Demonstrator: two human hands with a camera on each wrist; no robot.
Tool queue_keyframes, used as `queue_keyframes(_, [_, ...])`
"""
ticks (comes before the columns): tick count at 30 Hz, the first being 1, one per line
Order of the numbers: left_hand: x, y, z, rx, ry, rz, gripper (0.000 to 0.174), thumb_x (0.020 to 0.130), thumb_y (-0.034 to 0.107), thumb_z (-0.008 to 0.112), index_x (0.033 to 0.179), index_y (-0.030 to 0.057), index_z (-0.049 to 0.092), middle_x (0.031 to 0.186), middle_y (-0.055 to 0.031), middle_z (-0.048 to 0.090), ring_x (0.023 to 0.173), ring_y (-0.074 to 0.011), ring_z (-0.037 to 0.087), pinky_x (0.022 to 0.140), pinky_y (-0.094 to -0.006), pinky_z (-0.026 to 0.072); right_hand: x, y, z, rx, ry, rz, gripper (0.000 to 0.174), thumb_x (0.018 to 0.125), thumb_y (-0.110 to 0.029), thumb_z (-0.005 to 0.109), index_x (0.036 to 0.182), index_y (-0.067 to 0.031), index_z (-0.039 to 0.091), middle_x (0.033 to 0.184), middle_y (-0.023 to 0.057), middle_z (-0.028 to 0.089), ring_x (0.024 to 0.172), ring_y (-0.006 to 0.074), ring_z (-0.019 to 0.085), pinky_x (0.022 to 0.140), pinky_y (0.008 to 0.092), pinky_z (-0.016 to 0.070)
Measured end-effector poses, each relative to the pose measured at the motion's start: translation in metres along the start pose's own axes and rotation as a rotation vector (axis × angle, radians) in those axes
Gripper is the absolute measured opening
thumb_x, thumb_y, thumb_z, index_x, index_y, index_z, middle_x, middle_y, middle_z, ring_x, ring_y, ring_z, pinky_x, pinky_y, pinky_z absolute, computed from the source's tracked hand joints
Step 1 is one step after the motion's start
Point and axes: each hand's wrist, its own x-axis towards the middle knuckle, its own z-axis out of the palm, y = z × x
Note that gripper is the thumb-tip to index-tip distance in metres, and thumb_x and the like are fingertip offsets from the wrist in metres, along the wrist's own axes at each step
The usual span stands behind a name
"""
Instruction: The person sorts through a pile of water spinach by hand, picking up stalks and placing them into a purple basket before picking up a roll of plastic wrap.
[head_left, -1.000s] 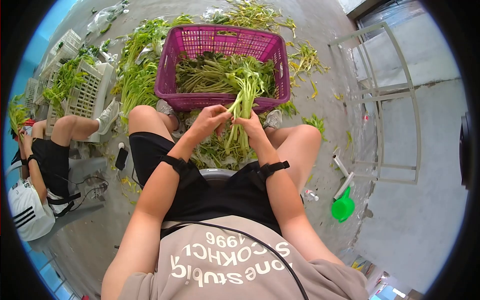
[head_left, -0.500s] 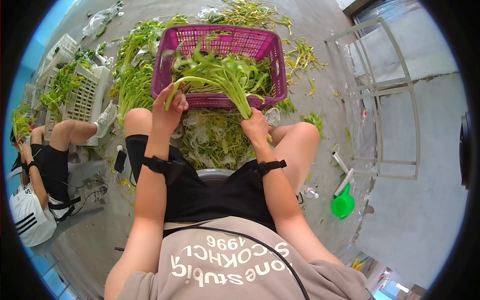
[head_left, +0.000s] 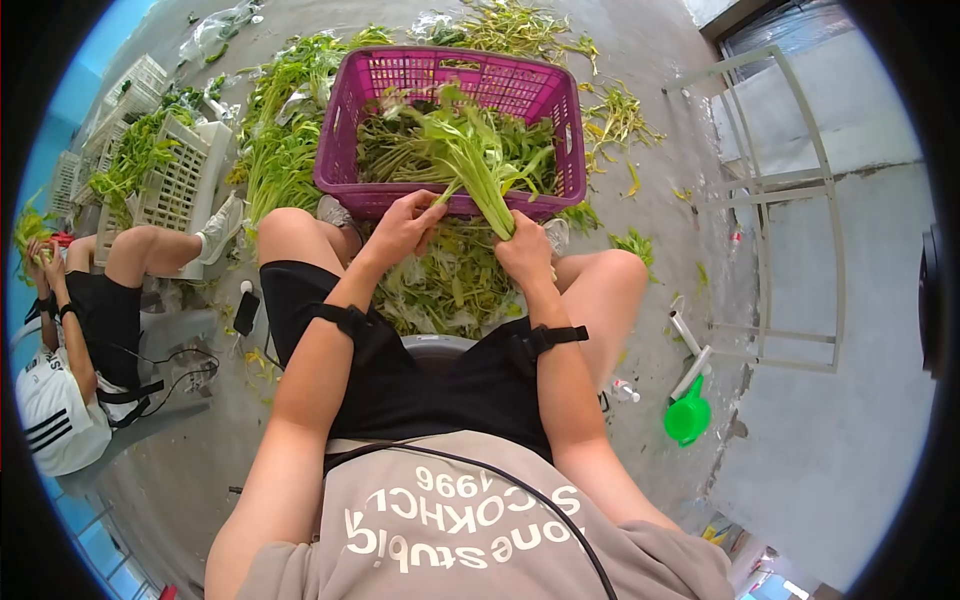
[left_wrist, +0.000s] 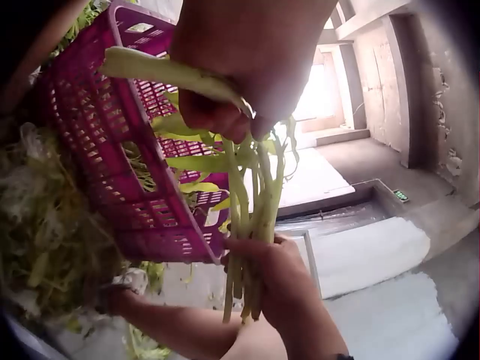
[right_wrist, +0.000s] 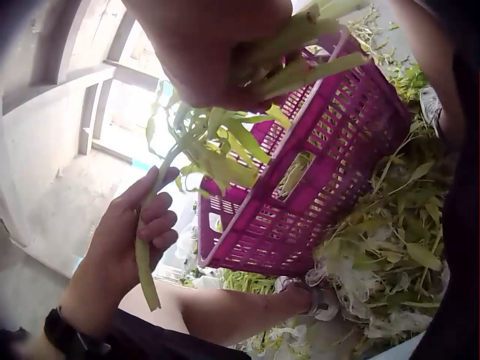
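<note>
My right hand [head_left: 525,250] grips a bunch of leafy green vegetable stalks [head_left: 485,200] by the stems, its leaves pointing away over the purple crate [head_left: 335,150]. To its left, my left hand [head_left: 405,228] pinches a single stalk between thumb and fingers. In the right wrist view that stalk [right_wrist: 144,266] hangs below the left hand [right_wrist: 120,236], its leafy top near the bunch. Cut stem ends of the bunch [left_wrist: 259,217] stick out past the right hand [left_wrist: 277,281] in the left wrist view. More greens lie inside the crate.
Trimmed leaves and plastic [head_left: 445,285] are heaped between my feet, under the crate's near side. Piles of greens [head_left: 285,150] lie to its left. Another person [head_left: 75,330] sits at far left beside white crates [head_left: 175,180]. A green dipper [head_left: 687,415] and metal frame [head_left: 835,230] are at right.
Both hands were together at the bunch, then the left hand swung up and left with a bent stalk. Now it is back lower, near the bunch, pinching a stalk. The right hand keeps its grip.
</note>
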Motion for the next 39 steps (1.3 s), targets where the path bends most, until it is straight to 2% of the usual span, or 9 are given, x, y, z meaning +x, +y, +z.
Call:
queue_keyframes(3, [0.002,-0.002,-0.016,0.574,0.254,0.29,0.025,0.099,0.02,0.063,0.111,-0.0025,0.066,0.07,-0.0025,0.061,0.064,-0.0092,0.047,0.057,-0.0292,0.0399,0.001,-0.002,-0.007,-0.086,0.045,0.116,0.027,0.076,-0.011,0.061,0.102,-0.0096,0.067,0.093,0.0215,0.07,0.093,0.0428,0.067,0.079,0.0522,0.052])
queue_keyframes(6, [-0.016,0.029,-0.038,0.924,0.306,0.296,0.025,0.098,0.028,0.061,0.108,0.0065,0.069,0.084,-0.0212,0.069,0.081,-0.0389,0.068,0.069,-0.0459,0.0509,0.001,0.006,-0.018,-0.143,0.113,0.155,0.027,0.075,-0.01,0.061,0.101,-0.0106,0.068,0.096,0.0174,0.072,0.094,0.0395,0.067,0.082,0.0499,0.0517])
queue_keyframes(15, [-0.028,0.037,-0.073,0.911,0.357,0.324,0.021,0.099,0.026,0.06,0.108,0.0081,0.067,0.085,-0.0182,0.068,0.081,-0.0381,0.066,0.07,-0.0435,0.0497,0.001,0.009,-0.047,-0.222,0.193,-0.081,0.03,0.071,-0.01,0.062,0.099,-0.0109,0.071,0.096,0.0144,0.072,0.095,0.0381,0.066,0.084,0.0474,0.05])
queue_keyframes(20, [-0.035,0.04,-0.074,0.946,0.346,0.351,0.019,0.098,0.024,0.061,0.106,0.0078,0.067,0.086,-0.0178,0.068,0.081,-0.0374,0.066,0.069,-0.0435,0.0495,-0.001,0.019,-0.053,-0.174,0.062,0.084,0.032,0.071,-0.011,0.061,0.101,-0.0121,0.072,0.092,0.0184,0.071,0.094,0.0413,0.067,0.082,0.0486,0.0522])
queue_keyframes(30, [-0.057,0.165,-0.121,1.198,0.068,0.284,0.024,0.098,0.024,0.058,0.105,0.0024,0.065,0.089,-0.0223,0.066,0.082,-0.0412,0.063,0.071,-0.0438,0.0484,0.009,0.047,-0.049,0.08,-0.074,0.18,0.038,0.069,-0.019,0.068,0.106,-0.0117,0.072,0.094,0.0206,0.071,0.095,0.0402,0.067,0.08,0.0464,0.0523])
queue_keyframes(33, [-0.063,0.185,-0.167,1.309,0.221,0.389,0.028,0.099,0.028,0.058,0.104,0.0012,0.066,0.08,-0.0144,0.068,0.073,-0.0334,0.065,0.068,-0.0408,0.0489,0.014,0.066,-0.043,0.046,0.008,0.271,0.04,0.069,-0.021,0.073,0.107,-0.0087,0.072,0.094,0.0199,0.072,0.093,0.0393,0.068,0.08,0.0457,0.0525])
queue_keyframes(35, [-0.068,0.2,-0.192,1.053,0.268,0.381,0.029,0.099,0.03,0.061,0.108,0.002,0.065,0.071,-0.0057,0.06,0.062,-0.0168,0.057,0.057,-0.0317,0.044,0.018,0.079,-0.035,0.076,0.051,0.277,0.042,0.069,-0.021,0.074,0.108,-0.0069,0.071,0.094,0.0193,0.073,0.091,0.0382,0.069,0.08,0.0453,0.0525])
queue_keyframes(38, [-0.08,0.215,-0.18,0.783,0.452,0.134,0.032,0.098,0.033,0.065,0.113,0.0059,0.065,0.07,0.0012,0.052,0.061,-0.0043,0.047,0.05,-0.023,0.0364,0.026,0.074,-0.028,0.338,0.07,0.295,0.034,0.073,-0.015,0.075,0.104,-0.0013,0.07,0.089,0.017,0.073,0.082,0.0307,0.071,0.073,0.0411,0.0548])
queue_keyframes(39, [-0.079,0.211,-0.17,0.634,0.479,0.173,0.032,0.097,0.029,0.063,0.121,0.0072,0.063,0.075,0.0008,0.055,0.059,-0.0033,0.047,0.047,-0.0201,0.0344,0.025,0.066,-0.031,0.677,0.023,0.366,0.028,0.076,-0.012,0.074,0.101,-0.0007,0.069,0.086,0.0146,0.072,0.078,0.026,0.07,0.069,0.0374,0.0551])
